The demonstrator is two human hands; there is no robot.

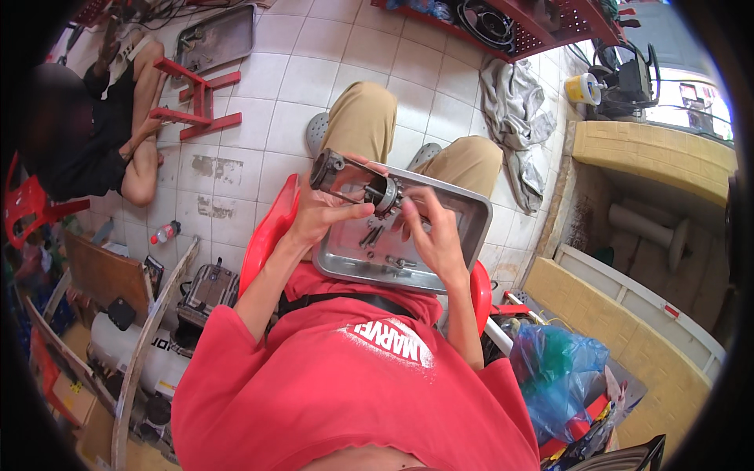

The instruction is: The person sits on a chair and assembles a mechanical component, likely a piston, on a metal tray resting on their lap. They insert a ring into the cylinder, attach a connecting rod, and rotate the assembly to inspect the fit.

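My left hand (326, 216) is wrapped round a dark metal machine part (388, 196) with a long frame and a round, toothed end. The fingers of my right hand (432, 231) are bent in a pinch at the toothed end; whatever lies between their tips is too small to make out. Both hands are above a grey metal tray (479, 224) resting on my lap. Inside the tray lie several loose bolts (400, 261) and small metal pieces.
On the left, another person (78, 133) sits low beside a red metal stand (203, 110) and a second tray (224, 35). A bottle (166, 232) lies on the tiles. A grey cloth (514, 110), a red rack (534, 31) and a blue plastic bag (558, 377) are around me.
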